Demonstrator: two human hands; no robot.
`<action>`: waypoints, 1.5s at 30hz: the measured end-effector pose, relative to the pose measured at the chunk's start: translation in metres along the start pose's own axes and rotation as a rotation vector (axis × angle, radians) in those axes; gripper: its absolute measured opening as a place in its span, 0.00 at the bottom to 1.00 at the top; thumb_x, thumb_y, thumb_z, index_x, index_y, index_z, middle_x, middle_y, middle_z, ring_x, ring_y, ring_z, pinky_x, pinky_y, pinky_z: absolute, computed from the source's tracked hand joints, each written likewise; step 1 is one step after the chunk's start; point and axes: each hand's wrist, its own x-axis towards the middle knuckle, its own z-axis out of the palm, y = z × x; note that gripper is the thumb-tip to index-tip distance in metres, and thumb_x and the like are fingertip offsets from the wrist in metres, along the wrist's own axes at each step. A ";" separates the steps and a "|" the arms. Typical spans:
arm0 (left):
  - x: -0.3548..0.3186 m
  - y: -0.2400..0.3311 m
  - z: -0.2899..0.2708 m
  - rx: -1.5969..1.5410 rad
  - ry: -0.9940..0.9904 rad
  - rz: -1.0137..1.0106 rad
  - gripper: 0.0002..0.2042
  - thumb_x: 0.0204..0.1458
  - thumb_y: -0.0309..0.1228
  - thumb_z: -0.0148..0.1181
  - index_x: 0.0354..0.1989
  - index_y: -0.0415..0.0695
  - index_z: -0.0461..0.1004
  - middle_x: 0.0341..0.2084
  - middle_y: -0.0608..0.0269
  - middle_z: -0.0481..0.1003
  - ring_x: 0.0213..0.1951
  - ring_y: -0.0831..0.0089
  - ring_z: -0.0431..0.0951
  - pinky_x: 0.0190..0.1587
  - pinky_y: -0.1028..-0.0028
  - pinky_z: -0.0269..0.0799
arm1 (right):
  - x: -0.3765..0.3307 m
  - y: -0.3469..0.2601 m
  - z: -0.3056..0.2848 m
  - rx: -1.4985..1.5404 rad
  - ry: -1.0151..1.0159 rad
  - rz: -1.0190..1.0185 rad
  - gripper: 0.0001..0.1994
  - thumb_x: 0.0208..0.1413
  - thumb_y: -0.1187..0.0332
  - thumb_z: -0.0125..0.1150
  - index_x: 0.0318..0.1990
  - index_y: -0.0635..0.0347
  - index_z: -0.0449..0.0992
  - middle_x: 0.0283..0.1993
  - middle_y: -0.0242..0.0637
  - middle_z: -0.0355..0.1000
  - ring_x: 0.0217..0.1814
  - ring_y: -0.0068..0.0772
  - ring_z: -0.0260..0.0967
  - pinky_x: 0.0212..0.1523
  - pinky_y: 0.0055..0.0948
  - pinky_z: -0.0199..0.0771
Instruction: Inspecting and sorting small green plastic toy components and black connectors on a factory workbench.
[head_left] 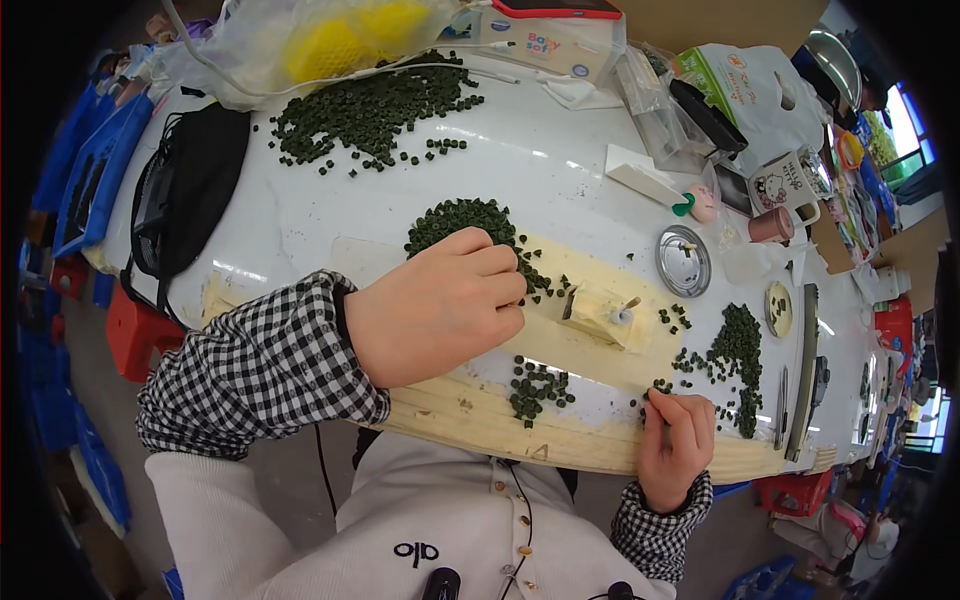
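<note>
My left hand (pixel 440 305) is closed, its fingers curled down at the edge of a heap of small dark green pieces (pixel 455 218); what its fingertips hold is hidden. At the table's near edge, my right hand (pixel 678 445) pinches a small dark green piece (pixel 655 391) between thumb and fingertips, beside others lying there. Between the hands stands a cream-coloured block (pixel 600 322) with a short upright peg (pixel 623 315). A loose cluster of green pieces (pixel 537 390) lies in front of the block. To the right is another heap of green pieces (pixel 738 355).
A large heap of green pieces (pixel 385 105) covers the far left, near a black cloth bag (pixel 200 190) and a white cable. A round metal lid (pixel 684 261), a mug (pixel 785 190), a pink cup (pixel 771 226) and a tissue box (pixel 545 45) stand farther back. Tweezers (pixel 783 408) lie at right.
</note>
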 end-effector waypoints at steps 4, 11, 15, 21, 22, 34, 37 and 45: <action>0.004 -0.008 0.002 -0.075 0.084 0.000 0.09 0.44 0.25 0.59 0.36 0.42 0.74 0.38 0.63 0.73 0.47 0.65 0.72 0.54 0.67 0.65 | 0.000 -0.002 0.000 -0.021 -0.021 0.020 0.11 0.42 0.83 0.66 0.36 0.65 0.78 0.31 0.38 0.73 0.34 0.40 0.68 0.37 0.34 0.68; 0.052 -0.032 0.018 -0.267 0.015 -0.146 0.13 0.45 0.31 0.68 0.39 0.43 0.74 0.39 0.61 0.70 0.49 0.63 0.67 0.53 0.66 0.63 | 0.002 0.000 0.001 -0.049 -0.034 0.028 0.10 0.43 0.83 0.66 0.36 0.65 0.78 0.31 0.38 0.73 0.34 0.40 0.68 0.37 0.33 0.68; 0.070 -0.037 0.014 -0.348 -0.166 -0.202 0.13 0.45 0.35 0.68 0.37 0.46 0.75 0.38 0.62 0.69 0.48 0.64 0.63 0.52 0.66 0.60 | 0.002 -0.002 0.001 -0.040 -0.026 0.033 0.11 0.42 0.83 0.66 0.36 0.65 0.78 0.32 0.38 0.73 0.34 0.39 0.68 0.37 0.33 0.68; 0.078 -0.034 0.014 -0.346 -0.243 -0.215 0.06 0.48 0.31 0.64 0.34 0.49 0.76 0.34 0.68 0.70 0.46 0.68 0.64 0.50 0.69 0.55 | 0.003 -0.002 -0.001 -0.022 -0.020 0.019 0.11 0.41 0.83 0.66 0.36 0.64 0.78 0.32 0.37 0.73 0.34 0.39 0.67 0.37 0.33 0.67; 0.077 -0.034 0.015 -0.336 -0.242 -0.217 0.05 0.49 0.31 0.63 0.34 0.49 0.76 0.33 0.69 0.71 0.45 0.69 0.64 0.50 0.69 0.55 | 0.003 -0.001 -0.001 -0.019 -0.015 0.018 0.11 0.41 0.83 0.66 0.36 0.64 0.79 0.32 0.37 0.73 0.34 0.39 0.67 0.37 0.33 0.67; 0.037 -0.035 0.004 -0.297 -0.145 -0.242 0.03 0.48 0.28 0.64 0.30 0.49 0.75 0.28 0.72 0.71 0.41 0.70 0.66 0.48 0.68 0.54 | 0.001 0.002 -0.003 0.000 0.012 0.010 0.11 0.41 0.81 0.68 0.35 0.63 0.79 0.31 0.36 0.73 0.34 0.40 0.67 0.38 0.35 0.68; 0.038 -0.022 0.007 -0.325 -0.043 -0.228 0.03 0.49 0.28 0.64 0.31 0.49 0.76 0.30 0.71 0.71 0.41 0.70 0.66 0.49 0.68 0.54 | 0.001 0.002 -0.003 0.002 0.018 0.006 0.11 0.42 0.81 0.68 0.35 0.64 0.79 0.31 0.36 0.73 0.34 0.39 0.67 0.38 0.35 0.68; 0.048 -0.016 0.022 -0.303 -0.041 -0.219 0.04 0.49 0.30 0.65 0.30 0.48 0.75 0.29 0.69 0.71 0.40 0.70 0.66 0.49 0.68 0.54 | -0.001 0.003 -0.001 0.020 0.087 0.007 0.12 0.42 0.82 0.67 0.37 0.64 0.79 0.32 0.37 0.74 0.34 0.39 0.70 0.36 0.32 0.70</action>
